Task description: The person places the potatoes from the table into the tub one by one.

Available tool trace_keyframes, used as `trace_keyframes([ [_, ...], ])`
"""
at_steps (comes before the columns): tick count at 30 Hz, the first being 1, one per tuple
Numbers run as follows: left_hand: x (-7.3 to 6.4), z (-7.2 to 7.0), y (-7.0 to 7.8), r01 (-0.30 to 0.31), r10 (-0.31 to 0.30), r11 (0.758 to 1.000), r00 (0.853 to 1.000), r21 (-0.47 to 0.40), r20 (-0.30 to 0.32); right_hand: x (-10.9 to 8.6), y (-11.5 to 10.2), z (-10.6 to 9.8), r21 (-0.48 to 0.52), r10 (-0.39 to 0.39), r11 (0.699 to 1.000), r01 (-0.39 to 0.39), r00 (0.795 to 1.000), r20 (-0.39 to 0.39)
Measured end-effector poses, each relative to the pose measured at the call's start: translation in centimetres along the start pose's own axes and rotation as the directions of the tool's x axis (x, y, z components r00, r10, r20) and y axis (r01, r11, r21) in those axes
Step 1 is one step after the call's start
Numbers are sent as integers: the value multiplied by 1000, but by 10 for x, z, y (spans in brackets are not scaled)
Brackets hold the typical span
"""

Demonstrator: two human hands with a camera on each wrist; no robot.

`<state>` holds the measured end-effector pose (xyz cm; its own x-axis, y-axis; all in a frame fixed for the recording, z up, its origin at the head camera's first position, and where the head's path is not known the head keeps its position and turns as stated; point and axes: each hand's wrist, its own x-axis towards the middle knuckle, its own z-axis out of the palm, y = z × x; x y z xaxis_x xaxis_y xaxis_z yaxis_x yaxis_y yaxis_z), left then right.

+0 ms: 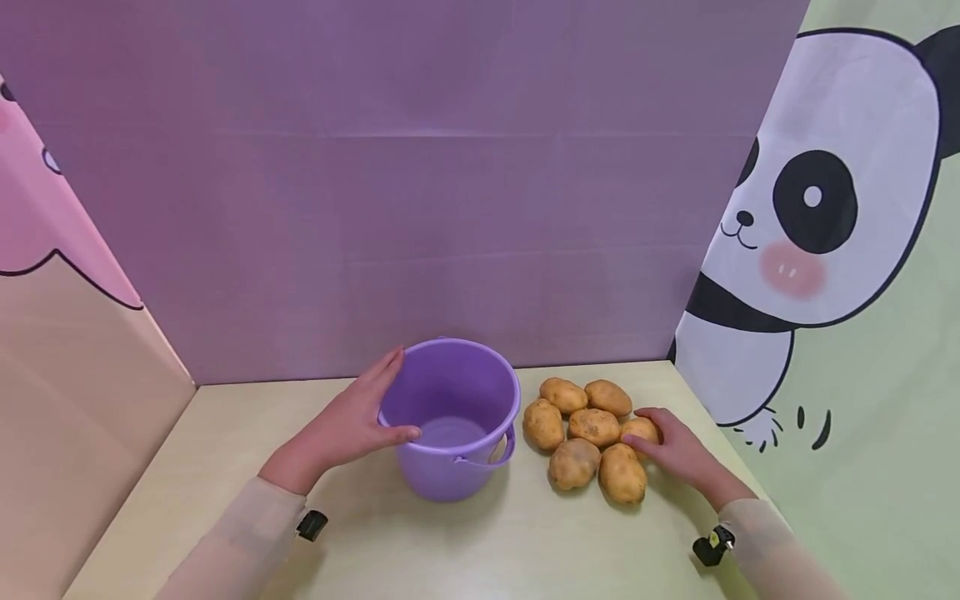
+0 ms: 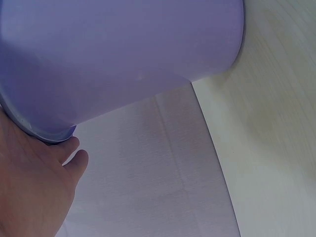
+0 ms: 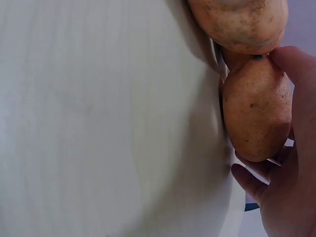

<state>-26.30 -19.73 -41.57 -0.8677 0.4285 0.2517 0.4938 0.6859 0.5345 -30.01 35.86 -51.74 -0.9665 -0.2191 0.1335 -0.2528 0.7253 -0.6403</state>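
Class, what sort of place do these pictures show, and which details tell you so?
Probably a small staged tabletop set, perhaps for recording: a pale tabletop stands before a plain purple backdrop, a cartoon panda decorates the right side, and the person wears small black devices at the wrists.

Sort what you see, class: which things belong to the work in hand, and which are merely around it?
In the work:
- purple bucket, left hand holding its rim
- seven potatoes, right hand gripping one

Merely around:
- table
- purple backdrop
- panda picture
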Motion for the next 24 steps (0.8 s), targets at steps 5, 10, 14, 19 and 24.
trace_keyframes([
  [5, 0, 0, 0, 2, -2, 1000, 1000, -5, 3, 0, 0, 2, -19, -24, 1000, 24, 999, -22],
  [10, 1, 1, -1, -6, 6, 1000, 1000, 5, -1, 1, 1, 2, -31, -23, 999, 21, 999, -48],
  [14, 1, 0, -1, -6, 6, 1000, 1000, 5, -5, 2, 4, 2, -28, -14, 1000, 12, 997, -70],
  [19, 1, 1, -1, 1, -1, 1000, 1000, 0, -1, 3, 3, -1, -37, -28, 999, 24, 995, -95],
  [24, 1, 2, -2, 0, 0, 1000, 1000, -7, -2, 3, -8, -8, -40, -64, 997, 60, 990, -124],
])
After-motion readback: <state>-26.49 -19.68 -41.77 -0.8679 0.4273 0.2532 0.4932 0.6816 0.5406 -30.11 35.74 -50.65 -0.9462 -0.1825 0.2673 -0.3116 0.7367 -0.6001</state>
